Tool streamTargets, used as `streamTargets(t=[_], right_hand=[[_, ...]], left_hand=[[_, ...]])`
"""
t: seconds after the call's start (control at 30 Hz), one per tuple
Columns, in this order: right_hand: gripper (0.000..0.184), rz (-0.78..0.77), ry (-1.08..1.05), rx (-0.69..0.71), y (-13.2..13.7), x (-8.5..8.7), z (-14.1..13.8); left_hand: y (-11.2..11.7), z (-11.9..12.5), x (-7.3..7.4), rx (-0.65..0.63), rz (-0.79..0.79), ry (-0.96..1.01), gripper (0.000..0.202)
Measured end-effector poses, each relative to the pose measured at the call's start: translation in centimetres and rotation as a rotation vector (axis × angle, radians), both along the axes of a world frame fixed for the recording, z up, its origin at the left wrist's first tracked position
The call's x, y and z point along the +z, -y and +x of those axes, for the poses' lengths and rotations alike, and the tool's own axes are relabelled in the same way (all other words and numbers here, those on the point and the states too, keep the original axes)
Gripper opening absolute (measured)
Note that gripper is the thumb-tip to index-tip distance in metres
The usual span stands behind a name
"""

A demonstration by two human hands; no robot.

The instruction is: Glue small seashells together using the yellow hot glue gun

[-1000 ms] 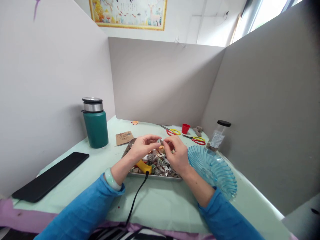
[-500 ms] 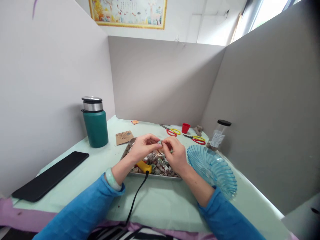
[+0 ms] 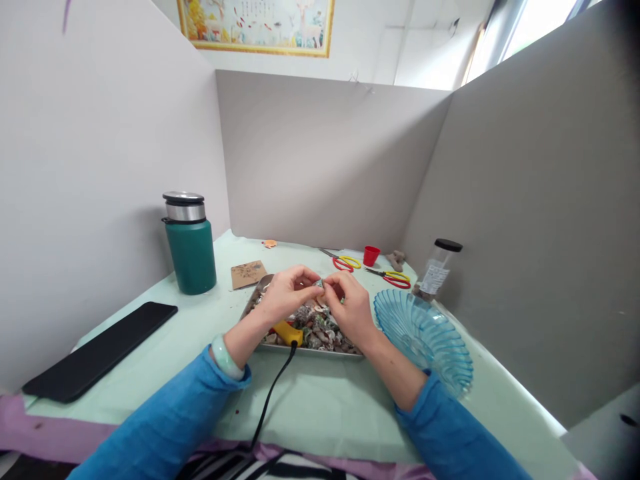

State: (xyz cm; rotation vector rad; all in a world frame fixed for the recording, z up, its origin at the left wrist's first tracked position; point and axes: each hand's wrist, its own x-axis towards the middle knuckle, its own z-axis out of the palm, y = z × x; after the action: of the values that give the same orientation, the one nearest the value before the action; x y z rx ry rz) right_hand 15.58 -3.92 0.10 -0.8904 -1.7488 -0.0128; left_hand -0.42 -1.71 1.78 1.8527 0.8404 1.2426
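Above the metal tray (image 3: 320, 353), my left hand (image 3: 286, 295) and my right hand (image 3: 350, 310) meet fingertip to fingertip. Between them they pinch a small grey-green shell (image 3: 319, 284), mostly covered by the fingers. Many small shells (image 3: 325, 331) in grey, white and green fill the tray below. A yellow tool handle (image 3: 289, 333) rests at the tray's front left, with a black cord (image 3: 271, 395) running from it toward me. It looks like a glue gun, though its front end is hidden by my left hand and the shells.
At left stand a green bottle (image 3: 191, 257) and a flat black case (image 3: 103, 350). Behind the tray lie a brown card (image 3: 249, 274), two pairs of scissors (image 3: 345, 262) and a red cup (image 3: 371, 256). To the right are a blue glass plate (image 3: 425, 340) and a black-lidded jar (image 3: 436, 270).
My fingers shift very slightly around the small shell, which seems to turn a little. Both hands otherwise stay in place over the tray.
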Motion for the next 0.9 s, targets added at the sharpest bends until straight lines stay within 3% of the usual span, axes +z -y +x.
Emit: streamTargets(t=[0.17, 0.43, 0.9], right_hand=[[0.01, 0.015, -0.039, -0.024, 0.13, 0.08, 0.1], [0.009, 0.012, -0.013, -0.014, 0.25, 0.01, -0.03], [0.006, 0.004, -0.023, -0.001, 0.28, -0.04, 0.1]], left_hand=[[0.14, -0.19, 0.4, -0.014, -0.03, 0.0, 0.036], [0.53, -0.03, 0.54, -0.023, -0.02, -0.037, 0.027], [0.44, -0.2, 0.6, -0.153, -0.188, 0.145, 0.034]])
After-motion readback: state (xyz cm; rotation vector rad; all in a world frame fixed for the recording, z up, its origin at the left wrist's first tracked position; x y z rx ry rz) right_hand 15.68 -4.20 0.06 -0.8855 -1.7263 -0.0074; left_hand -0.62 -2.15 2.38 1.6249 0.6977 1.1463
